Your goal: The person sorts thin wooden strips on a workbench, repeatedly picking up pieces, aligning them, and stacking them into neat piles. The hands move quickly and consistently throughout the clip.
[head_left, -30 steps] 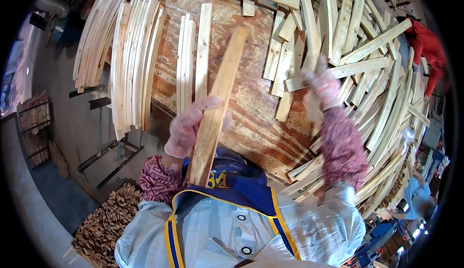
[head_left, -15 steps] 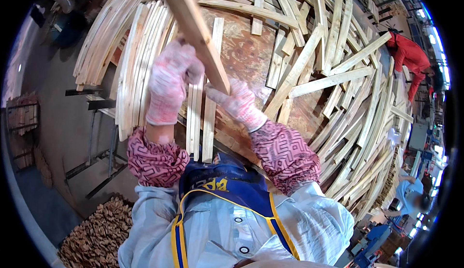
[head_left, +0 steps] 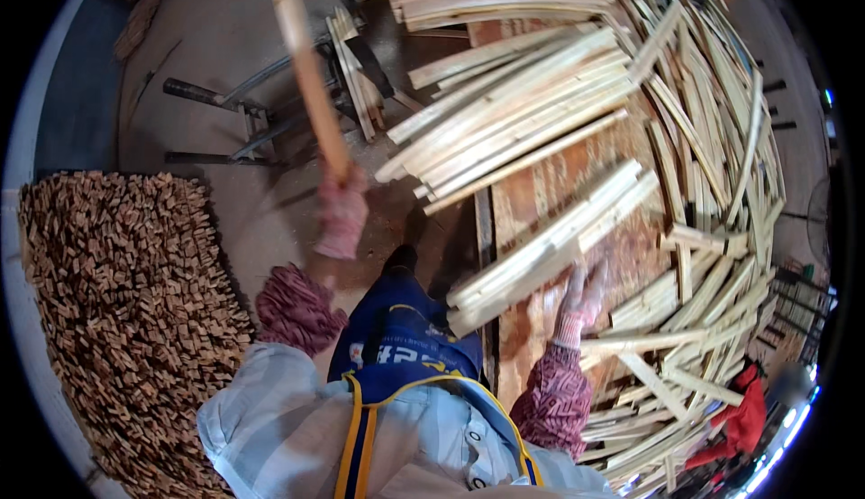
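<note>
A long narrow wooden board [head_left: 302, 58] points up and away from my left hand [head_left: 342, 215], which is closed round its near end in a pinkish work glove. This hand is out over the floor, left of the table. On the right, my gloved right hand [head_left: 586, 296] lies with fingers stretched out over the brown worktable [head_left: 541, 323]. Its fingertips are right beside a pair of pale boards [head_left: 559, 242] lying slantwise across the table edge; whether they touch is blurred. Beyond these, a row of pale boards [head_left: 523, 103] lies side by side.
A large stack of short wood pieces [head_left: 135, 310] stands on the left. Dark metal stands [head_left: 243, 121] rise from the floor ahead. Many loose boards [head_left: 694, 328] are piled across the table's right side. A person in red [head_left: 739, 418] is at the far right.
My view has turned left. The left hand has carried the board away from the table, out over the floor. My right hand has let go of the board's end and is now beside the paired boards.
</note>
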Action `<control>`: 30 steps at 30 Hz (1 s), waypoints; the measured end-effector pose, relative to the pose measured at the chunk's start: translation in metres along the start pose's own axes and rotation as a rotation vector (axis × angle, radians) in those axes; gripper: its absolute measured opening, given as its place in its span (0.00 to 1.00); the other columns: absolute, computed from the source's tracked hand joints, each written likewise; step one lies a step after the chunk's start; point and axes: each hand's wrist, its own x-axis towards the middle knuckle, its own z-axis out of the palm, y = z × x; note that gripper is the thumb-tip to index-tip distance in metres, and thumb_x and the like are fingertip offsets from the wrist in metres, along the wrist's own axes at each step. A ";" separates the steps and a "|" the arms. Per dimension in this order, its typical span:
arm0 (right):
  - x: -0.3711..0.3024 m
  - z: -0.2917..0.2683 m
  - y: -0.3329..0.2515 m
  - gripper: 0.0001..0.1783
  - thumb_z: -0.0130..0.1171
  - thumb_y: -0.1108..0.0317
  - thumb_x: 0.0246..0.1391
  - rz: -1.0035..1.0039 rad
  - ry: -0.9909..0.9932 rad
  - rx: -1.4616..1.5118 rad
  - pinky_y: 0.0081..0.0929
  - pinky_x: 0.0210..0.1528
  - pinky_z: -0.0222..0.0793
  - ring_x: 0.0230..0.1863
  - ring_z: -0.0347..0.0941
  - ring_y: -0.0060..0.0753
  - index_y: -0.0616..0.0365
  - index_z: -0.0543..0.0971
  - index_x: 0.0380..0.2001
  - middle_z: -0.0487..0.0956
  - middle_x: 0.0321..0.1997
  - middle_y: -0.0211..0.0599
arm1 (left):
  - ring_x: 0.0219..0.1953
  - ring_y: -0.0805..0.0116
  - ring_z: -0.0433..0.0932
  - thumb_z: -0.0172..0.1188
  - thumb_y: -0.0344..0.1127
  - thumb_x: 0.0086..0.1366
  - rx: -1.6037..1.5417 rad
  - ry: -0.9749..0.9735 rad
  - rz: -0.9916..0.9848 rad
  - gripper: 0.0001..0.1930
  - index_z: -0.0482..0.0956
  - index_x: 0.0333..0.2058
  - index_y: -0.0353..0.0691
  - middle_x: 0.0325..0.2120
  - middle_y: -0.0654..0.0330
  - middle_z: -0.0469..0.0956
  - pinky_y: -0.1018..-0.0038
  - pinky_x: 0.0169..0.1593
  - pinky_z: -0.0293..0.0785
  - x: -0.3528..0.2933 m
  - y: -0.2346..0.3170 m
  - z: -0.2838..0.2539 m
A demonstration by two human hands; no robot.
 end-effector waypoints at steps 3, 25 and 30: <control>-0.012 0.018 0.006 0.39 0.47 0.47 0.63 0.154 0.024 0.050 0.36 0.67 0.55 0.69 0.57 0.50 0.62 0.56 0.68 0.58 0.70 0.54 | 0.22 0.73 0.70 0.56 0.31 0.65 0.377 0.222 -0.352 0.32 0.55 0.65 0.56 0.24 0.64 0.69 0.75 0.23 0.69 0.086 -0.009 -0.031; -0.002 0.098 -0.003 0.26 0.55 0.71 0.55 -0.402 0.298 -0.554 0.48 0.52 0.71 0.54 0.71 0.64 0.61 0.68 0.58 0.72 0.57 0.61 | 0.59 0.48 0.68 0.55 0.53 0.65 1.168 -0.321 -0.020 0.33 0.65 0.62 0.39 0.57 0.42 0.69 0.59 0.62 0.63 0.337 -0.205 -0.062; -0.010 0.041 0.035 0.33 0.54 0.54 0.61 -0.008 0.344 -0.328 0.38 0.60 0.64 0.58 0.70 0.46 0.57 0.64 0.64 0.69 0.62 0.49 | 0.58 0.47 0.68 0.54 0.55 0.65 1.224 -0.222 0.056 0.35 0.62 0.62 0.35 0.57 0.42 0.68 0.58 0.61 0.64 0.256 -0.110 -0.079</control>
